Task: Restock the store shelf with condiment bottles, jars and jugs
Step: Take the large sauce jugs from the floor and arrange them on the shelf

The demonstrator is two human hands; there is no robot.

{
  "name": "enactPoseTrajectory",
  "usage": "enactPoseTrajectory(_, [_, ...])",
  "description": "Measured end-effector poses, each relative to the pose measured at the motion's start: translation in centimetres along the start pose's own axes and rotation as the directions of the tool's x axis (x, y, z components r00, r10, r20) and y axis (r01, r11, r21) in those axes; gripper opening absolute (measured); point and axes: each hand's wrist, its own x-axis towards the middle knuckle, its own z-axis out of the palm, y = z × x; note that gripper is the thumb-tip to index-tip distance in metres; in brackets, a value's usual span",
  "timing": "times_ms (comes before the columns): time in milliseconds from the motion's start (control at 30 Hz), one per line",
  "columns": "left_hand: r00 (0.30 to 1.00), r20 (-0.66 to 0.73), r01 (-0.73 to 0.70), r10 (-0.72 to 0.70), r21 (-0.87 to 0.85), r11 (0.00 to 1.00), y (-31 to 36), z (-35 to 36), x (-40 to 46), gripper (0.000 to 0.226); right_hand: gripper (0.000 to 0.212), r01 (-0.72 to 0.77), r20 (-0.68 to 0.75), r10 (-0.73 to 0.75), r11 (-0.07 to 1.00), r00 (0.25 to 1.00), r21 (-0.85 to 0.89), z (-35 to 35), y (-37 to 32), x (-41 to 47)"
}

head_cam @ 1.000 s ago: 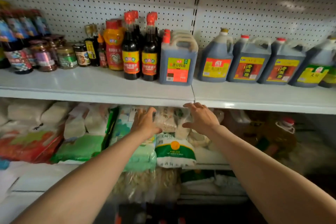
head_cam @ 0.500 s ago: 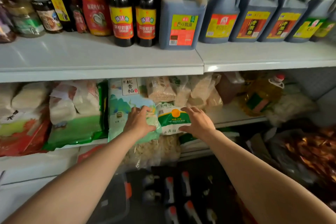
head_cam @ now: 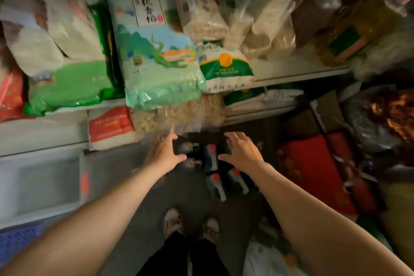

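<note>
Both my arms reach down toward the floor. My left hand point(head_cam: 164, 154) is spread, fingers straight, holding nothing; its fingertips sit just below a clear plastic bag of pale dried goods point(head_cam: 177, 113) hanging off the lower shelf edge. My right hand point(head_cam: 242, 152) is open too, fingers loosely curved, empty, above a cluster of dark condiment bottles with red caps point(head_cam: 215, 178) standing on the grey floor between my hands. Whether either hand touches a bottle, I cannot tell. A pale green rice bag with mountain print point(head_cam: 156, 58) sits on the white metal shelf point(head_cam: 298, 74) above.
</note>
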Motion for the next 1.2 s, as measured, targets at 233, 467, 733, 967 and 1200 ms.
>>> enactPoseTrajectory(233, [0.989,0.097,0.117,-0.113,-0.044,0.992,-5.7,8.7,1.4,0.066,0.073,-0.086,0.125,0.079,0.995,0.989,0.056,8.7,4.4,1.7])
enactPoseTrajectory(467, [0.975,0.123,0.203,-0.186,-0.145,0.968,-11.2,17.9,4.6,0.064,0.065,-0.14,0.199,0.111,0.98,0.974,0.141,19.7,8.2,5.2])
enactPoseTrajectory(733, [0.973,0.112,0.223,-0.202,-0.221,0.949,-17.2,27.8,12.5,0.066,0.068,-0.198,0.227,0.124,0.921,0.966,0.337,31.7,10.3,12.9])
enactPoseTrajectory(967, [0.993,0.109,0.083,-0.052,-0.301,0.95,-21.6,35.1,21.0,0.071,0.068,-0.183,0.084,0.164,0.841,0.983,0.509,41.4,11.3,20.1])
enactPoseTrajectory(1200, [0.994,0.073,-0.036,0.084,-0.506,0.862,-24.0,39.8,26.4,0.086,0.055,-0.056,-0.059,0.146,0.673,0.988,0.737,47.2,12.1,24.4])
